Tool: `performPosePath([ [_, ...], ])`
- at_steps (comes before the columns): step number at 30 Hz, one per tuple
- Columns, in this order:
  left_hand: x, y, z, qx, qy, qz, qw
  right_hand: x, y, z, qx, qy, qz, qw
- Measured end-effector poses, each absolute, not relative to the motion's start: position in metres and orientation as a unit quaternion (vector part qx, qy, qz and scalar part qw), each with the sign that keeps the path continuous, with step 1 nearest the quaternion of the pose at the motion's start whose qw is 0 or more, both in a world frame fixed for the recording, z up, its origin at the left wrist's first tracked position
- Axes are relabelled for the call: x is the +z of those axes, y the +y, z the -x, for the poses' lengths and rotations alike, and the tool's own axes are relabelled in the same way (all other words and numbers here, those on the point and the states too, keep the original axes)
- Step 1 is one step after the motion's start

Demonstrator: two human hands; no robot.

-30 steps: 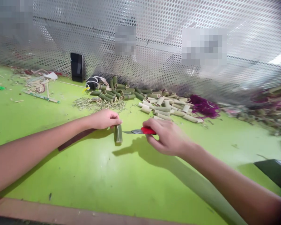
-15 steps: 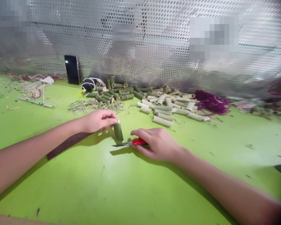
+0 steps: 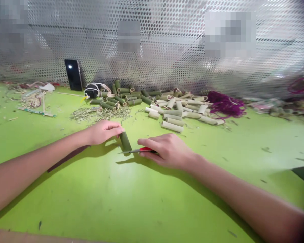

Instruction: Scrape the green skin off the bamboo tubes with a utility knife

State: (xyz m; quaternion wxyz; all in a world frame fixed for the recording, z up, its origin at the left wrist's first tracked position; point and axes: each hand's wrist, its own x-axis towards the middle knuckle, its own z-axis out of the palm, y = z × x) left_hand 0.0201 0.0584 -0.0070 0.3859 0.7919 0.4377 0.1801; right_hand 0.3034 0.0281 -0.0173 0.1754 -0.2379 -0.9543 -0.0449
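Between the fingertips of my left hand is the upper end of a short green bamboo tube. The tube leans, its lower end close to the green table. My right hand is wrapped round the red handle of a utility knife. The thin blade points left and lies across the tube's lower end; whether it cuts in cannot be made out. A dark reddish-brown strip lies partly hidden under my left forearm.
Green bamboo tubes and pale peeled tubes are piled behind my hands, beside shavings and purple string. A phone leans on the perforated metal wall, near a black object wrapped in white cord.
The knife blade has come up against the lower end of the bamboo tube, its face turned more edge-on. The tube leans more. The whole view has shifted slightly.
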Motion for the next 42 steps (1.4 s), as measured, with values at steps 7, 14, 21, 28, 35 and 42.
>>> performPosePath([
  [7, -0.016, 0.059, -0.022, 0.193, 0.456, -0.792, 0.356, -0.011, 0.026, -0.297, -0.080, -0.942, 0.282, 0.161],
  [14, -0.018, 0.057, -0.021, 0.176, 0.473, -0.789, 0.350, -0.011, 0.023, -0.297, -0.047, -0.953, 0.271, 0.127],
  [21, -0.007, 0.049, -0.035, 0.165, 0.566, -0.767, 0.253, -0.009, 0.015, -0.289, -0.056, -0.948, 0.298, 0.099],
  [28, -0.010, 0.049, -0.044, 0.157, 0.587, -0.757, 0.239, -0.006, 0.003, -0.274, -0.038, -0.934, 0.337, 0.115],
  [35, -0.004, 0.059, -0.036, 0.098, 0.537, -0.757, 0.359, -0.007, 0.007, -0.277, -0.013, -0.944, 0.324, 0.060],
  [42, -0.001, 0.060, -0.031, 0.088, 0.502, -0.743, 0.433, -0.009, 0.009, -0.279, -0.040, -0.950, 0.299, 0.078],
])
